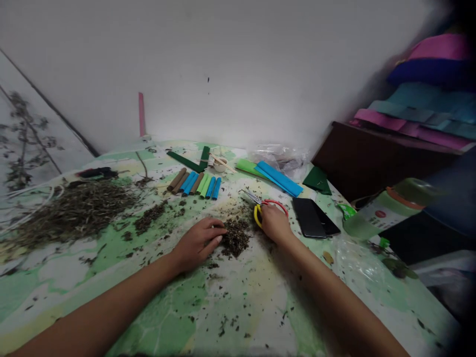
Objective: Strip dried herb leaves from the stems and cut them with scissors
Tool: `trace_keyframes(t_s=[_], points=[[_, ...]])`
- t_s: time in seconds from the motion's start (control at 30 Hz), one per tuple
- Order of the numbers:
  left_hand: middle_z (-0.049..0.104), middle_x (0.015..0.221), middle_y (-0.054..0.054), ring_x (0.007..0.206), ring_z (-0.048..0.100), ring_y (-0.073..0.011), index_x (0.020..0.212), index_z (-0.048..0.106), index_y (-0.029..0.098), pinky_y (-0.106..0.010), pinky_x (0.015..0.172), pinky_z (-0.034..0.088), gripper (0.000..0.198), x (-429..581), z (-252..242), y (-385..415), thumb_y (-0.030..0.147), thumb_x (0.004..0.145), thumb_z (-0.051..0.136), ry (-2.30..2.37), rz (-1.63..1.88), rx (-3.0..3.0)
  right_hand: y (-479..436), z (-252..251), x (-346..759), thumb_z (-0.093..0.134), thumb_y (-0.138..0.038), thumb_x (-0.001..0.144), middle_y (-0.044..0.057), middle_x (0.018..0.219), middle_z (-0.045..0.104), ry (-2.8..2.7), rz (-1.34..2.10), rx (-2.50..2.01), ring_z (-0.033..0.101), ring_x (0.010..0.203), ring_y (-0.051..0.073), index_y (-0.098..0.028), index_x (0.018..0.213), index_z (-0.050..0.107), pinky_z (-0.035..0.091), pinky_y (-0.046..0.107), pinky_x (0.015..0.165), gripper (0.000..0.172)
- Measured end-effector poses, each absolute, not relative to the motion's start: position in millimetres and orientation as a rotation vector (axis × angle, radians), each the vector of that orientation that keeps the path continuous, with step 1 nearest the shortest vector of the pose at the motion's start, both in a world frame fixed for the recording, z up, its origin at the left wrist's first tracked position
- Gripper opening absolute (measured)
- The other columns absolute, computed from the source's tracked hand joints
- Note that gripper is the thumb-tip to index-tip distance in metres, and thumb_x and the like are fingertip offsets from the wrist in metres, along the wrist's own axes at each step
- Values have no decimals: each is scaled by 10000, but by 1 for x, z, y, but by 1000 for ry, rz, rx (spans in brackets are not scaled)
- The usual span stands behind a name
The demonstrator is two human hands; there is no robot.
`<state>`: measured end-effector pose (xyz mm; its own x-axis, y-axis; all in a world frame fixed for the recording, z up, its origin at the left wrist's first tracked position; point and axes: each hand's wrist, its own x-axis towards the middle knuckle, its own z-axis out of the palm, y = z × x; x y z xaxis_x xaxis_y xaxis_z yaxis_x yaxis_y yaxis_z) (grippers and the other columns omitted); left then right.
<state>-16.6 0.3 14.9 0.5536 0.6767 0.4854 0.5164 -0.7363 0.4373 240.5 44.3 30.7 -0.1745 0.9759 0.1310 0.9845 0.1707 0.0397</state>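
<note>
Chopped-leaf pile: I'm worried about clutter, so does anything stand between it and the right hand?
Only the yellow handle loop of the scissors, held by the right hand itself; beyond that, just crumb-strewn tablecloth separates them from the chopped-leaf pile.

a patterned table [163, 325] carries rolls [196, 184] and apparently crumbled leaves [236, 238].

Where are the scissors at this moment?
In the head view, the red-and-yellow-handled scissors are in the person's right hand, just right of centre, between the pile of dark crumbled plant bits and the black phone.
</note>
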Motion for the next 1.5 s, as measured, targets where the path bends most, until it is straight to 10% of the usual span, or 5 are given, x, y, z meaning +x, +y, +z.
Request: trace_keyframes(t_s=[0.83, 1.5], points=[[596, 846, -19, 844, 560, -156, 784, 604, 209, -282, 777, 452, 97, 9, 4, 2, 201, 847, 531, 1100, 1021, 2158, -6, 0, 190, 453, -219, 878, 53, 739, 582, -2218, 273, -1084, 474, 726, 182, -172, 798, 612, 350, 313, 675, 183], [624, 948, -45, 924, 562, -185, 938, 617, 198, -318, 840, 432, 174, 8, 8, -4, 306, 806, 582, 1078, 973, 1990, -8, 0, 192, 426, -161, 860, 22, 666, 489, -2111, 314, -887, 422, 666, 158, -173, 745, 495, 314, 303, 628, 135]])
